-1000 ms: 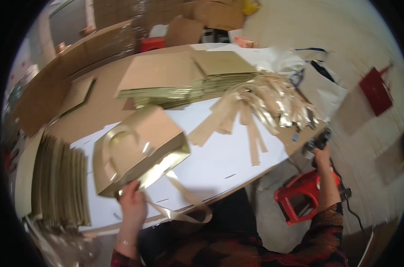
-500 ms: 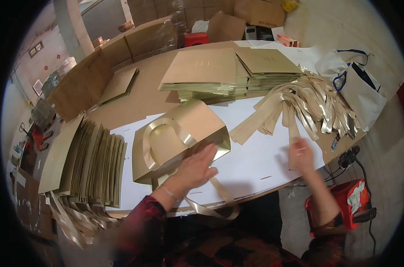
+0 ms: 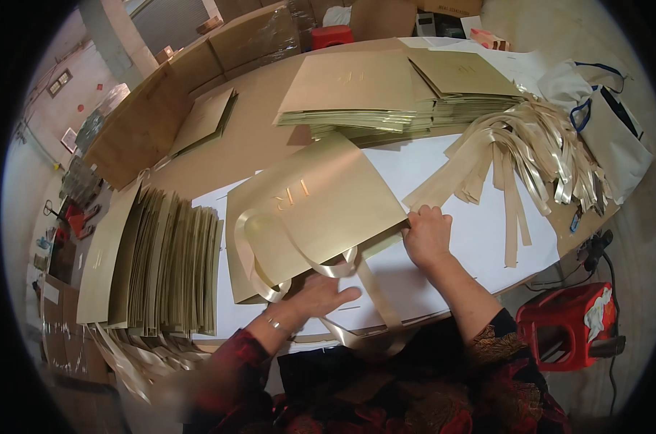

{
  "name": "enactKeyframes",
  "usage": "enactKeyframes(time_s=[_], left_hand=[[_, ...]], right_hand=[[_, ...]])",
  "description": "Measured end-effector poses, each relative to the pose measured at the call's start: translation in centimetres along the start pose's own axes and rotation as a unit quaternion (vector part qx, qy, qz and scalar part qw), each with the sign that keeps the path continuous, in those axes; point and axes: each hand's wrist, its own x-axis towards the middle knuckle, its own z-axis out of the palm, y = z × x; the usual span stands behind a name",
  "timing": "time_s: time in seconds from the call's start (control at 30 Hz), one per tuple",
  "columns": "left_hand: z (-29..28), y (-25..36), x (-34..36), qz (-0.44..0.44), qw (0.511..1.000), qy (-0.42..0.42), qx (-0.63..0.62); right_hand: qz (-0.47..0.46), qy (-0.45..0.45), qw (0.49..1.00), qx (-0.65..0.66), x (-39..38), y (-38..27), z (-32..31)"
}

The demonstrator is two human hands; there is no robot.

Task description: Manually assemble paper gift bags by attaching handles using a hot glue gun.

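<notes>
Since the gold card bag (image 3: 342, 181) lies flat straight ahead of both hands, on the white paper sheet (image 3: 480, 239), we log its mouth edge as the key relation: that edge faces the wearer and slants from near left up to far right, and the longer side of the panel follows the same slant. We mark the right hand (image 3: 427, 235) at the raised right corner of that edge, fingers curled down tight, pinching the corner. We put the left hand (image 3: 310, 298) nearer the wearer, by the left half of the mouth, half open, thumb out to the right; its fingers pass under the edge, so we cannot tell whether they grip anything. Both hands touch or nearly touch the bag; the right has the clear hold. We note a shiny cream ribbon handle (image 3: 335, 270) looped over the panel just above the left hand, and a second cream ribbon (image 3: 378, 296) hanging between the hands toward the table edge. Nearby we tag upright gold bags (image 3: 172, 267) packed at left and a loose heap of cream ribbons (image 3: 527, 159) at right.
</notes>
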Motion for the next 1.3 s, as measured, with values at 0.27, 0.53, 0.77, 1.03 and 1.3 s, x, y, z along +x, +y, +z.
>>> enactKeyframes(time_s=[0.27,0.53,0.77,1.03,1.3], left_hand=[[0.5,-0.1,-9.1,-0.181,0.982,-0.022,0.053],[5.9,7.3,-2.1,0.162,0.969,0.186,0.031],[8.2,5.7,-4.6,0.226,0.954,0.191,0.054],[9.3,-3.5,-14.2,0.061,0.952,0.268,0.136],[10.5,-1.4,-19.4,0.173,0.898,0.382,0.131]], right_hand=[[-0.038,0.007,0.999,0.019,-1.4,1.0,-0.6],[-0.151,0.021,0.987,0.057,-8.8,0.9,-4.4],[-0.119,0.036,0.989,0.083,-12.5,2.2,-6.8],[-0.129,0.03,0.987,0.09,-13.1,2.9,-6.1],[-0.179,-0.356,0.913,0.086,-10.8,3.2,-15.2]])
